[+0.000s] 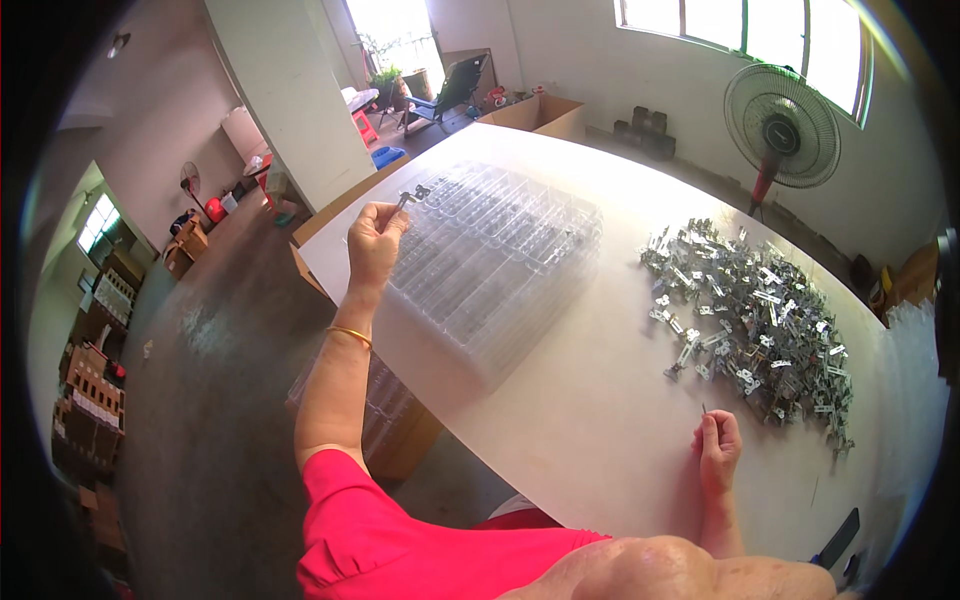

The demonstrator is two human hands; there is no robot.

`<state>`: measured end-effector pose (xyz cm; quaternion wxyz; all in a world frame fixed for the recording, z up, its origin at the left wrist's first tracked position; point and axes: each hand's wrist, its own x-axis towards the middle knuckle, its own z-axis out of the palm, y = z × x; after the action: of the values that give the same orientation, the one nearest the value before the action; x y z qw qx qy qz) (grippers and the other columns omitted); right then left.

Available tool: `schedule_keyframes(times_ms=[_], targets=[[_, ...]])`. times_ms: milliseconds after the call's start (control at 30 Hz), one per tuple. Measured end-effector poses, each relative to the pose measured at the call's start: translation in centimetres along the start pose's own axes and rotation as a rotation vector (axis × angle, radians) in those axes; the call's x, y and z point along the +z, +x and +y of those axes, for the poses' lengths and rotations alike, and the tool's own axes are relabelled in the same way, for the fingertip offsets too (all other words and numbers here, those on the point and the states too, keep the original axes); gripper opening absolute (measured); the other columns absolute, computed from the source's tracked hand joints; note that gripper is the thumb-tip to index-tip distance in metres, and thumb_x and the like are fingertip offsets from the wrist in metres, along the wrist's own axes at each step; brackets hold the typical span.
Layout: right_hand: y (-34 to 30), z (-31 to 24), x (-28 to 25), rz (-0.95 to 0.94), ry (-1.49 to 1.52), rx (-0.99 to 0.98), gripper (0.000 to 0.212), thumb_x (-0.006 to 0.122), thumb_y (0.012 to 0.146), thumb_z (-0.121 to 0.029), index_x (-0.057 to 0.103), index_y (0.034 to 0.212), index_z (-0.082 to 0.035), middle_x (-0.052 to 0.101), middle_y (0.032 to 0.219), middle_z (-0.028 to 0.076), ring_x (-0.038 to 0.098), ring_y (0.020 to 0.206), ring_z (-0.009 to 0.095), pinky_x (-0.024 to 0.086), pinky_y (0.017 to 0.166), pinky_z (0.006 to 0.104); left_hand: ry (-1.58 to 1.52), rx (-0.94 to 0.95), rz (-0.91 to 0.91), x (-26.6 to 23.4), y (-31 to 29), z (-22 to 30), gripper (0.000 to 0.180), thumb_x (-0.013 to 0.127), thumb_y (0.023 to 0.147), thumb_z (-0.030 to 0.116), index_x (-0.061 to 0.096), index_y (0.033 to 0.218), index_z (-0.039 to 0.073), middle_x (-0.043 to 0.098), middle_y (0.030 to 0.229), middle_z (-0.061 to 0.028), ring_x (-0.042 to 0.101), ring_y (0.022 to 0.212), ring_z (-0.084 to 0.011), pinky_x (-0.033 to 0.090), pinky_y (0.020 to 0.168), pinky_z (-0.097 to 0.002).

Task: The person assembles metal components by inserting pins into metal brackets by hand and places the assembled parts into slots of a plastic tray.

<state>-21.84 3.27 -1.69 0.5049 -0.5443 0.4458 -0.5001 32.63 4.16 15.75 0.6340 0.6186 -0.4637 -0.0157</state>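
Note:
My left hand (374,242) is closed in a pinch at the far left corner of a stack of clear plastic trays (480,340). Between its fingertips is a small silvery metal hinge (405,200), held over the tray edge. The trays have long compartments, some with metal pieces in them. My right hand (718,452) rests on the white table (560,440), near its front edge. Its thumb and fingers pinch a thin dark pin-like piece (704,408), too small to identify further. Beyond that hand lies a large loose heap of metal hinges (770,325).
A standing fan (782,130) is behind the table's far right edge. Clear plastic bags (910,400) hang along the right side. Cardboard boxes (555,115) stand at the far edge. More clear trays (385,410) sit in a carton below the left edge.

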Motion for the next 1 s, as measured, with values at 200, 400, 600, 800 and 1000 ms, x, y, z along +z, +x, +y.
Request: schedule_keyframes(times_ms=[200, 400, 600, 800, 1000], targets=[[-0.3, -0.2, 0.0, 0.006, -0.016, 0.021, 0.009, 0.056, 0.102, -0.018, 0.057, 0.099, -0.009, 0.055, 0.073, -0.003, 0.048, 0.059, 0.004, 0.04, 0.052, 0.0191, 0.008, -0.044, 0.028, -0.9, 0.9, -1.5, 0.009, 0.067, 0.09, 0.007, 0.062, 0.088, 0.0, 0.066, 0.079, -0.004, 0.06, 0.073, -0.009, 0.049, 0.071, -0.024], [-0.2, -0.4, 0.3, 0.005, -0.022, 0.041, 0.009, 0.057, 0.101, -0.018, 0.057, 0.099, -0.01, 0.056, 0.074, -0.003, 0.048, 0.06, 0.004, 0.041, 0.053, 0.019, -0.014, -0.096, 0.029, -2.4, 2.1, -3.5, 0.008, 0.066, 0.089, 0.006, 0.061, 0.087, 0.0, 0.065, 0.079, -0.0036, 0.059, 0.072, -0.0088, 0.048, 0.071, -0.0236], [-0.1, -0.4, 0.0, 0.016, -0.018, 0.049, 0.008, 0.057, 0.101, -0.017, 0.057, 0.1, -0.009, 0.056, 0.075, -0.003, 0.049, 0.062, 0.005, 0.041, 0.055, 0.0195, 0.071, -0.134, 0.064, -3.4, 3.7, -3.7, 0.01, 0.067, 0.088, 0.007, 0.062, 0.088, -0.001, 0.065, 0.078, -0.0045, 0.06, 0.071, -0.0091, 0.048, 0.07, -0.0234], [-0.1, -0.2, 0.0, 0.006, -0.034, 0.045, 0.008, 0.057, 0.101, -0.017, 0.057, 0.1, -0.009, 0.056, 0.076, -0.003, 0.049, 0.062, 0.005, 0.042, 0.056, 0.0197, 0.29, -0.098, 0.085, -4.7, 6.4, -6.8, 0.013, 0.07, 0.083, 0.013, 0.065, 0.083, 0.001, 0.067, 0.074, -0.0052, 0.061, 0.069, -0.0121, 0.049, 0.065, -0.0284], [-0.2, -0.2, 0.0, 0.023, -0.025, 0.046, 0.008, 0.057, 0.101, -0.017, 0.057, 0.101, -0.009, 0.055, 0.076, -0.003, 0.049, 0.064, 0.005, 0.042, 0.058, 0.0197, 0.576, -0.036, 0.104, -6.0, 9.2, -9.3, 0.019, 0.073, 0.08, 0.021, 0.069, 0.085, 0.003, 0.071, 0.077, -0.0086, 0.066, 0.071, -0.0197, 0.052, 0.069, -0.0342]])
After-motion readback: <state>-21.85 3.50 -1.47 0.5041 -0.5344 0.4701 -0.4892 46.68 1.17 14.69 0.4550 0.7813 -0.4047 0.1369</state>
